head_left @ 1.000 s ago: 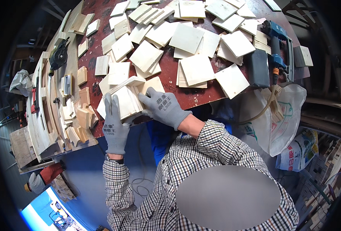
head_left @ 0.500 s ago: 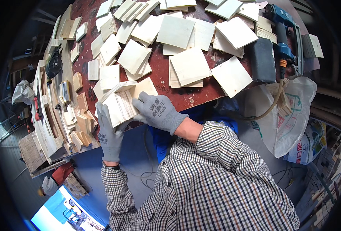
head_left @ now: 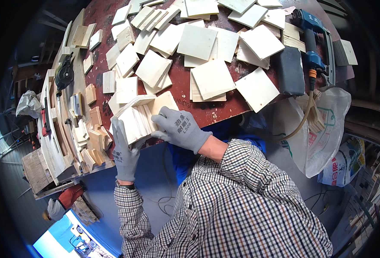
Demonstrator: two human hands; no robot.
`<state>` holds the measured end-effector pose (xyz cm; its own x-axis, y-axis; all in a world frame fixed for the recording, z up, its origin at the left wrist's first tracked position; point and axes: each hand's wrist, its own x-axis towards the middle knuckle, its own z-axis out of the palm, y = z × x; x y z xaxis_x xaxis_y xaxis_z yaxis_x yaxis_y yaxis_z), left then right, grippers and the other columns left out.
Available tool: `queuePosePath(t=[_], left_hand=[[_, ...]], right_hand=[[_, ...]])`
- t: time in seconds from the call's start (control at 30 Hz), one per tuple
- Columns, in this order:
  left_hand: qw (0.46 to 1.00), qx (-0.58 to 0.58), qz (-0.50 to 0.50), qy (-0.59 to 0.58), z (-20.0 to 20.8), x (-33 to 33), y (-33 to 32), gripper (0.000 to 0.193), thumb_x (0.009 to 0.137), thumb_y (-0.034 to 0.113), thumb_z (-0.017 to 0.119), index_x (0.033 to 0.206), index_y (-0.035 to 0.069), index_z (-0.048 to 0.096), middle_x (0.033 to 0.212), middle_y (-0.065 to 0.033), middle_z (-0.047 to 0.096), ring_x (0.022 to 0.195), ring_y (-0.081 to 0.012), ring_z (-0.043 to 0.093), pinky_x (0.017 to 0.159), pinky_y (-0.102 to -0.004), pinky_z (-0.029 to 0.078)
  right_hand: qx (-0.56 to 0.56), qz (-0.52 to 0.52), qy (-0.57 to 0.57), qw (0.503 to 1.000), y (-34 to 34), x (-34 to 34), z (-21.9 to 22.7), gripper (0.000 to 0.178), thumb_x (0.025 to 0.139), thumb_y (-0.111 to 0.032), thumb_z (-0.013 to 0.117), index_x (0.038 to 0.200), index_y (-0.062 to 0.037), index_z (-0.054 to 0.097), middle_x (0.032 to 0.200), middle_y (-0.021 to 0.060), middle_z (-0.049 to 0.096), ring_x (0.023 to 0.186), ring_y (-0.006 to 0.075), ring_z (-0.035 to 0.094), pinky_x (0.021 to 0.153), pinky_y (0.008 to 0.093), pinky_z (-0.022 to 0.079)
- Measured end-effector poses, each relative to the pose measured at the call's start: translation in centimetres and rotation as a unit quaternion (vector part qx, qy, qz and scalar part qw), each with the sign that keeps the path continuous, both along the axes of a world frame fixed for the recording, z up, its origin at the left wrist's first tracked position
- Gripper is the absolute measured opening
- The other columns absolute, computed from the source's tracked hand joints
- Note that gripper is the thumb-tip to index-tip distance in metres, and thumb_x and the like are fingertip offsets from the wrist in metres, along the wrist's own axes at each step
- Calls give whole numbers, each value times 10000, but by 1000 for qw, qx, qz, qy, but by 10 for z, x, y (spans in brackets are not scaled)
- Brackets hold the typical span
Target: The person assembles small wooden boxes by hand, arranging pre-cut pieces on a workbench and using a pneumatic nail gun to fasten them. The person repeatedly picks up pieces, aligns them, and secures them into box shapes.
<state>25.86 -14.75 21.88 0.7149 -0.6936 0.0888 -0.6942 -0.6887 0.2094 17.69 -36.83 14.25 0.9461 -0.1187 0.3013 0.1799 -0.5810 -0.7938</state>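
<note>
We take the desk (head_left: 224,109), the largest item, as reference; its top is red. Off its near edge, toward the right, we find the white bag (head_left: 312,150), with wood inside. On the desk's right end lies the blue nailer (head_left: 313,49); its hose (head_left: 301,117) drops over the desk's near edge.

At the near edge, left of the desk's middle, we note both gloved hands. The right hand (head_left: 179,129) has its fingers bent and close together, set against the right side of the stack. The left hand (head_left: 124,155) has its fingers extended along the stack's left side. Between them, at the desk's near edge, is the stack (head_left: 137,122): thin boards side by side, one standing across the far end. We cannot tell whether it rests on the desk.

Just left of the nailer, on the desk, sits the dark block (head_left: 291,71). Pale panels (head_left: 213,79) overlap across the desk's middle and far parts. Small offcuts (head_left: 97,139) crowd the desk's near left corner.
</note>
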Motion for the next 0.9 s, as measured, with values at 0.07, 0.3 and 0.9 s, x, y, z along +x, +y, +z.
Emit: queuePosePath(t=[0.07,0.3,0.9], left_hand=[[1000,-3,-8,-11,-2,0,3,991,872,132,831,1662,54,238,1702,-231,284,1566,-412,314,1271,-477,335],[1000,-6,-24,-5,-7,5,10,1024,838,73,840,1650,57,215,1696,-273,240,1574,-470,254,1279,-523,311],[1000,-7,-30,-1,-6,8,13,1038,837,84,833,1659,53,201,1706,-272,219,1574,-467,252,1280,-510,324]], right_hand=[[-20,-6,-42,999,2,0,-7,314,935,-377,717,1012,-97,596,948,87,584,791,267,677,644,404,557],[-142,-27,-52,988,14,1,-13,114,882,-229,660,916,-121,667,939,26,591,843,220,645,662,380,543],[222,-54,61,972,4,-3,34,332,979,-343,621,1098,-42,696,992,193,701,850,376,726,774,491,588]])
